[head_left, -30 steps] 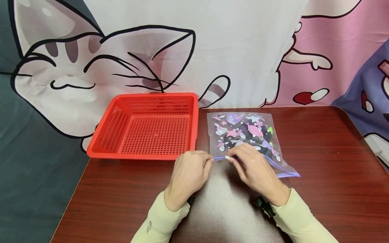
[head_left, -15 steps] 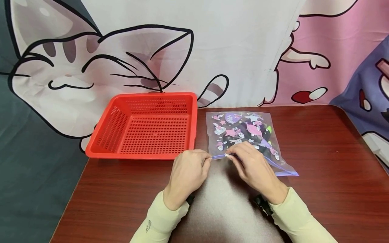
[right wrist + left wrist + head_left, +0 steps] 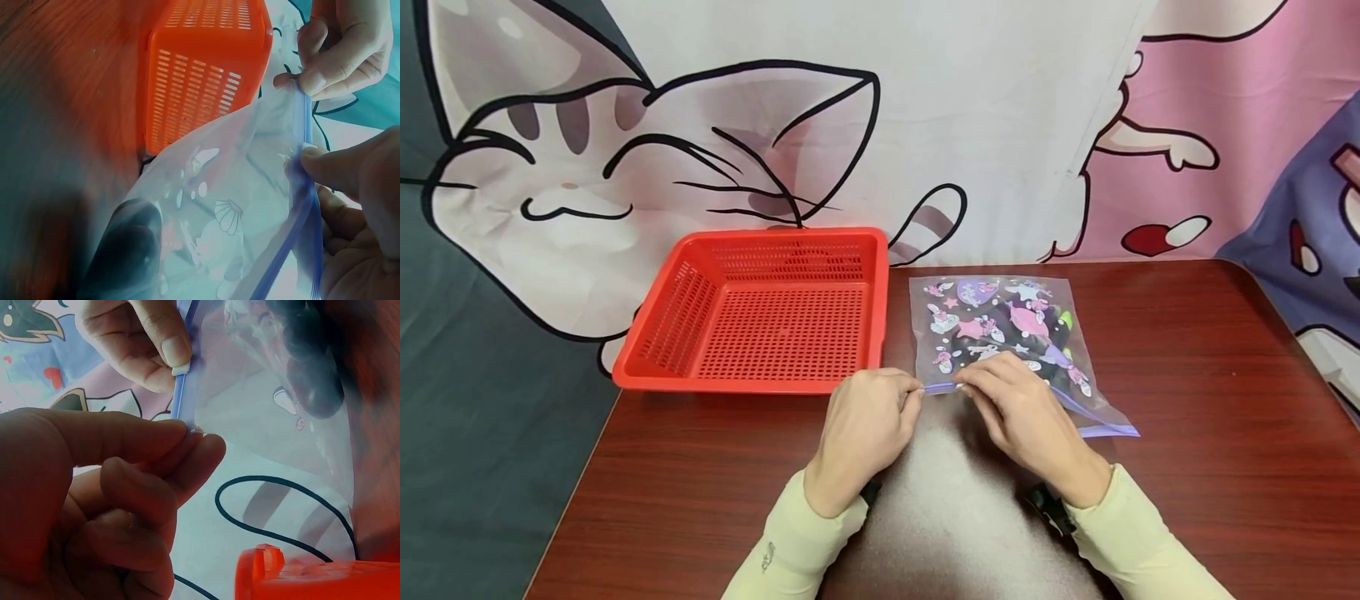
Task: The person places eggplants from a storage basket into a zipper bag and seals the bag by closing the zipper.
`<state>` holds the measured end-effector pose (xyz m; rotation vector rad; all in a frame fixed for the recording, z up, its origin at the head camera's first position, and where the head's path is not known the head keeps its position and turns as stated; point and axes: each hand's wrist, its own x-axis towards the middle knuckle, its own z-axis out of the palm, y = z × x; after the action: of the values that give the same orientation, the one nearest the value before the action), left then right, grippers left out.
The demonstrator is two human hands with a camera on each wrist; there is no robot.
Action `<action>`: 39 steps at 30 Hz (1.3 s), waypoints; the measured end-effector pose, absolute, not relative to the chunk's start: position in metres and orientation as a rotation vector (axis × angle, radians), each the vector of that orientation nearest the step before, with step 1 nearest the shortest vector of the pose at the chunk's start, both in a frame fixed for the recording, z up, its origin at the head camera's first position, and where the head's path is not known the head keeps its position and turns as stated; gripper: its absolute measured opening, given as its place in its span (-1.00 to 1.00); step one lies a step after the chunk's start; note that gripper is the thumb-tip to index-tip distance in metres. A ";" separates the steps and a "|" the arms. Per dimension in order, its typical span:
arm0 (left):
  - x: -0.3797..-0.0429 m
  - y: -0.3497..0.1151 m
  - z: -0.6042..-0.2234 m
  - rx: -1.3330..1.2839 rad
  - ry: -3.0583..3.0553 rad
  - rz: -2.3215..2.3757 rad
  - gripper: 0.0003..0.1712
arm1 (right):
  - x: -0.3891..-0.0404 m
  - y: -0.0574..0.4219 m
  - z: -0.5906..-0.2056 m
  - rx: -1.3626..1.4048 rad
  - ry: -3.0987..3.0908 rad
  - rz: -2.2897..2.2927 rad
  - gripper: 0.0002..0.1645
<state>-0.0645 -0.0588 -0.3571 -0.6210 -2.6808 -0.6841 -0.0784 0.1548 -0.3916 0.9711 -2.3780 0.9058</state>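
A clear zip bag [image 3: 940, 333] printed with pink, purple and white sea figures lies at the back of the table, its purple zip edge raised toward me. Dark, rounded contents and a bit of bright green show through the plastic. My left hand [image 3: 868, 433] pinches the left end of the zip between thumb and forefinger. Just to its right, my right hand [image 3: 1030, 408] pinches the small white slider [image 3: 181, 370] on the zip. In the right wrist view, the purple zip strips [image 3: 275, 262] stand apart on the far side of the slider, with the bag mouth gaping there.
A red perforated plastic basket [image 3: 752, 387] stands left of the bag, its near right corner close to my left hand. The brown wooden table [image 3: 1210, 467] runs up to a cartoon-print cloth [image 3: 1015, 125] at the back.
Both hands keep almost the same place and grip. My right fingertips now cover more of the white slider than before. Bag and basket stay put.
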 end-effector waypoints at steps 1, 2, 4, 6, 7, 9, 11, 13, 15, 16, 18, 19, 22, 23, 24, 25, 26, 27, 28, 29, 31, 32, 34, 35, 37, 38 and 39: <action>-0.064 -0.059 -0.357 -0.627 -2.679 -0.684 -0.89 | -0.079 0.155 -0.391 0.973 -2.379 0.905 -0.80; -0.064 -0.059 -0.357 -0.632 -2.677 -0.683 -0.88 | -0.079 0.156 -0.391 0.975 -2.376 0.904 -0.81; -0.063 -0.059 -0.357 -0.635 -2.674 -0.682 -0.88 | -0.080 0.157 -0.391 0.978 -2.367 0.909 -0.82; -0.063 -0.059 -0.356 -0.632 -2.672 -0.679 -0.88 | -0.080 0.158 -0.390 0.983 -2.357 0.912 -0.82; -0.063 -0.059 -0.356 -0.629 -2.672 -0.680 -0.89 | -0.080 0.159 -0.390 0.984 -2.353 0.914 -0.82; -0.063 -0.060 -0.356 -0.621 -2.670 -0.677 -0.89 | -0.080 0.159 -0.390 0.986 -2.341 0.919 -0.81; -0.063 -0.061 -0.356 -0.619 -2.668 -0.680 -0.89 | -0.080 0.160 -0.390 0.987 -2.333 0.920 -0.81; -0.064 -0.061 -0.356 -0.616 -2.666 -0.680 -0.89 | -0.080 0.161 -0.390 0.990 -2.326 0.917 -0.81; -0.065 -0.062 -0.356 -0.612 -2.664 -0.682 -0.90 | -0.081 0.161 -0.390 0.992 -2.320 0.912 -0.82; -0.065 -0.062 -0.356 -0.612 -2.664 -0.686 -0.90 | -0.081 0.161 -0.390 0.992 -2.318 0.910 -0.82; -0.065 -0.063 -0.357 -0.611 -2.662 -0.685 -0.90 | -0.081 0.162 -0.391 0.992 -2.315 0.907 -0.83; -0.065 -0.063 -0.357 -0.612 -2.662 -0.686 -0.90 | -0.081 0.162 -0.391 0.992 -2.313 0.906 -0.82; -0.065 -0.064 -0.357 -0.616 -2.662 -0.682 -0.89 | -0.081 0.163 -0.390 0.991 -2.304 0.905 -0.82; -0.065 -0.064 -0.357 -0.617 -2.662 -0.679 -0.89 | -0.081 0.164 -0.391 0.990 -2.301 0.905 -0.82; -0.065 -0.064 -0.357 -0.618 -2.661 -0.679 -0.89 | -0.081 0.164 -0.391 0.990 -2.299 0.906 -0.81; -0.065 -0.064 -0.357 -0.619 -2.660 -0.681 -0.89 | -0.081 0.165 -0.391 0.989 -2.297 0.905 -0.81; -0.065 -0.065 -0.357 -0.620 -2.658 -0.682 -0.89 | -0.081 0.165 -0.390 0.987 -2.300 0.904 -0.82; -0.065 -0.065 -0.357 -0.620 -2.656 -0.686 -0.89 | -0.081 0.166 -0.390 0.983 -2.305 0.901 -0.82; -0.065 -0.065 -0.357 -0.620 -2.655 -0.688 -0.89 | -0.081 0.167 -0.390 0.979 -2.311 0.899 -0.82; -0.066 -0.065 -0.357 -0.620 -2.655 -0.691 -0.90 | -0.081 0.168 -0.390 0.976 -2.316 0.895 -0.82; -0.065 -0.065 -0.357 -0.613 -2.656 -0.690 -0.90 | -0.081 0.169 -0.389 0.970 -2.324 0.889 -0.81; -0.065 -0.065 -0.356 -0.610 -2.656 -0.689 -0.90 | -0.081 0.170 -0.389 0.967 -2.330 0.887 -0.81; -0.065 -0.066 -0.356 -0.603 -2.658 -0.684 -0.90 | -0.081 0.172 -0.389 0.962 -2.336 0.883 -0.81; -0.065 -0.066 -0.356 -0.601 -2.659 -0.686 -0.90 | -0.081 0.172 -0.389 0.961 -2.339 0.883 -0.81; -0.066 -0.066 -0.355 -0.597 -2.660 -0.687 -0.90 | -0.081 0.174 -0.389 0.956 -2.352 0.882 -0.81; -0.066 -0.066 -0.355 -0.599 -2.660 -0.688 -0.90 | -0.081 0.175 -0.389 0.951 -2.357 0.880 -0.82; -0.066 -0.066 -0.355 -0.599 -2.660 -0.687 -0.90 | -0.081 0.175 -0.389 0.948 -2.363 0.877 -0.82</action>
<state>-0.0658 -0.0662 -0.3554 -0.5987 -2.6600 -0.6873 -0.0813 0.1754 -0.3887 0.9476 -2.3631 0.8770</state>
